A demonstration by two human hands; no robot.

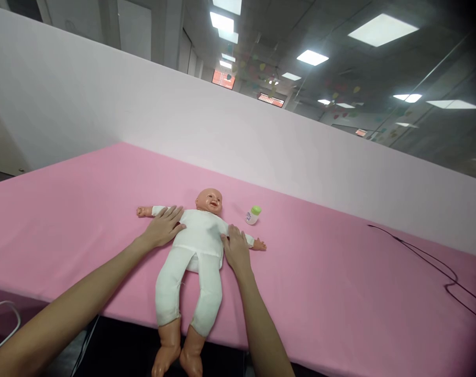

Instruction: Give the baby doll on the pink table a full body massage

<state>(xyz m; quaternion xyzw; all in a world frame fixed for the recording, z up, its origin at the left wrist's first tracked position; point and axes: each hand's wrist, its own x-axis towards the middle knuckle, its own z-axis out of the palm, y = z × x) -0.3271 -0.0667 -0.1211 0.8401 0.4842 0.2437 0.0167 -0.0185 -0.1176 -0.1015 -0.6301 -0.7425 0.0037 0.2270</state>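
Observation:
A baby doll (200, 235) in a white cloth suit lies on its back on a pink-covered table (76, 225), head at the far side. Its bare plastic feet hang over the near edge. My left hand (163, 228) lies flat with fingers apart across the doll's upper arm and chest. My right hand (236, 248) rests against the other side of the doll's torso, by its arm, without a visible grip. A small baby bottle (253, 215) with a green cap lies just beyond that arm, untouched.
A black cable (418, 256) lies across the pink cover at the right. A white partition (183, 110) runs along the table's far side. A white cable (2, 324) shows below the near edge at the lower left.

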